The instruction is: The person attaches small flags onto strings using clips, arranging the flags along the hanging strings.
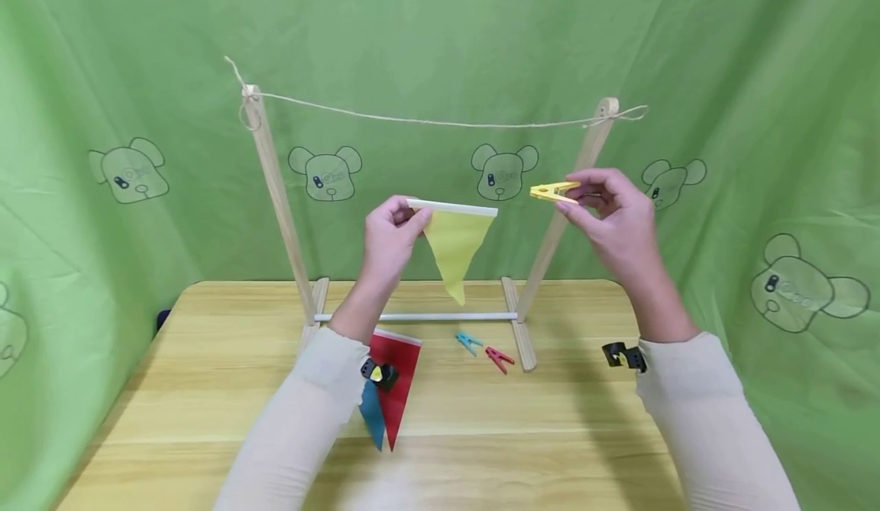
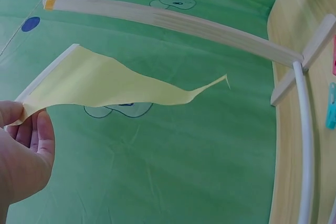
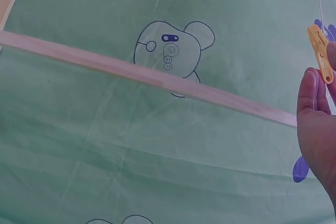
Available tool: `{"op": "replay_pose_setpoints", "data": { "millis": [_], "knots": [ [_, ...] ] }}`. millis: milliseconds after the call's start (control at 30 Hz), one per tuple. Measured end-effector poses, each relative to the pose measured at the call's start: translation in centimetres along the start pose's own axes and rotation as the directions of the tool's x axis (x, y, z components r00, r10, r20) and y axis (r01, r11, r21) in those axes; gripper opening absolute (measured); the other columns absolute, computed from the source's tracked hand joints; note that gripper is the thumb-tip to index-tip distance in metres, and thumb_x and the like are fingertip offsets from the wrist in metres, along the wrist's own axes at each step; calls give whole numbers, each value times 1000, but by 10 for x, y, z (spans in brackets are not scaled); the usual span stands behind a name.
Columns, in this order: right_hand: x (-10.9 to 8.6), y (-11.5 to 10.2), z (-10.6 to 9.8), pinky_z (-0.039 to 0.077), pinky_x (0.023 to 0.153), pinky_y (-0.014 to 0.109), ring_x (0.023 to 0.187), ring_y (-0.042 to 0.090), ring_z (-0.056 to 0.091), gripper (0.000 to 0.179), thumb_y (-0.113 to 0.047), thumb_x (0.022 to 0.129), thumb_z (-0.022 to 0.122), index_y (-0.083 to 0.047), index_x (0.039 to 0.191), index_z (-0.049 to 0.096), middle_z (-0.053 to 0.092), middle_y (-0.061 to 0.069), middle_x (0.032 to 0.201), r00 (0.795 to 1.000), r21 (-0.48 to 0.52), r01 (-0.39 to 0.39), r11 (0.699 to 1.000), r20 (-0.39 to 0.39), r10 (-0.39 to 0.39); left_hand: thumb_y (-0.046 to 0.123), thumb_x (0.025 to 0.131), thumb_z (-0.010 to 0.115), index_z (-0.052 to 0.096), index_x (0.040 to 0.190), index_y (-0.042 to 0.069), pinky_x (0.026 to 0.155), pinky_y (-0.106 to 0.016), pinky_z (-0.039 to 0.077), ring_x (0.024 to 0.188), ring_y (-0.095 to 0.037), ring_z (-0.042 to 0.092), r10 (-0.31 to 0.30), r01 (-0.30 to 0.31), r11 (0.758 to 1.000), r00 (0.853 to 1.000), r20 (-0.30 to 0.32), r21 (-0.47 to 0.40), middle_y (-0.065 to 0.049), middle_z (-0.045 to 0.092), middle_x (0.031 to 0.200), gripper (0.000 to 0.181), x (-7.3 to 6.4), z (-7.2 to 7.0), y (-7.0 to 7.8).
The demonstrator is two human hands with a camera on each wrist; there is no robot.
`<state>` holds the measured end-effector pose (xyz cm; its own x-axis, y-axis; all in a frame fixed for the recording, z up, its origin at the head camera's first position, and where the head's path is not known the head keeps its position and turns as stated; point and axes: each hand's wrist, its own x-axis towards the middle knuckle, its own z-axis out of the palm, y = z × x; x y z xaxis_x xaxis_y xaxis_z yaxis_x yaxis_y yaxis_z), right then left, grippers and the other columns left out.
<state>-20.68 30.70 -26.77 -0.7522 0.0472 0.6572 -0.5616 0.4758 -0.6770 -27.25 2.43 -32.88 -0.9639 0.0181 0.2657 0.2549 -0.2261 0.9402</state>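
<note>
My left hand (image 1: 390, 240) pinches the left end of a yellow triangular pennant (image 1: 457, 247) by its white top strip, and the point hangs down. To its right, my right hand (image 1: 617, 217) pinches a yellow clothespin (image 1: 553, 192) between thumb and fingers, its other end towards the pennant. Pennant and clothespin are apart. Above both hands a thin string (image 1: 426, 121) runs between two wooden posts; neither thing touches it. In the left wrist view the pennant (image 2: 115, 80) is rippled, its tip curled. The right wrist view shows the clothespin (image 3: 320, 53) at the fingertips.
A red pennant (image 1: 402, 373) and a blue pennant (image 1: 373, 415) lie on the table (image 1: 550, 427), partly behind my left sleeve. A blue clothespin (image 1: 469, 342) and a red clothespin (image 1: 499, 358) lie near the stand's right foot (image 1: 519, 328). A white rod (image 1: 447, 317) joins the posts low down.
</note>
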Motion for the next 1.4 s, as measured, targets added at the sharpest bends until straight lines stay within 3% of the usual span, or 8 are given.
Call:
{"op": "replay_pose_setpoints", "data": {
  "millis": [467, 800, 1400],
  "knots": [
    [15, -9, -10, 58, 88, 16, 97, 14, 66, 36, 12, 85, 75, 8, 120, 66, 67, -3, 107, 1000, -7, 30, 1000, 5, -30, 0, 92, 74, 68, 107, -4, 76, -24, 61, 82, -14, 65, 33, -33, 999, 999, 18, 3, -8, 70, 94, 16, 6, 9, 15],
    [25, -15, -16, 57, 85, 13, 95, 10, 65, 34, 11, 86, 76, 8, 118, 67, 67, -6, 105, 998, -75, 60, 995, -2, -61, 2, 93, 74, 69, 107, -3, 76, -24, 61, 82, -14, 65, 40, -40, 999, 999, 30, 16, -9, 70, 95, 17, 10, 10, 18],
    [45, -29, -21, 56, 84, 11, 94, 9, 64, 35, 12, 84, 77, 9, 118, 68, 64, -10, 105, 991, -146, 130, 981, -4, -132, 1, 92, 74, 69, 104, -2, 77, -27, 61, 80, -14, 64, 71, -69, 996, 996, 45, -54, -5, 69, 90, 13, 22, 19, 25]
  ]
}}
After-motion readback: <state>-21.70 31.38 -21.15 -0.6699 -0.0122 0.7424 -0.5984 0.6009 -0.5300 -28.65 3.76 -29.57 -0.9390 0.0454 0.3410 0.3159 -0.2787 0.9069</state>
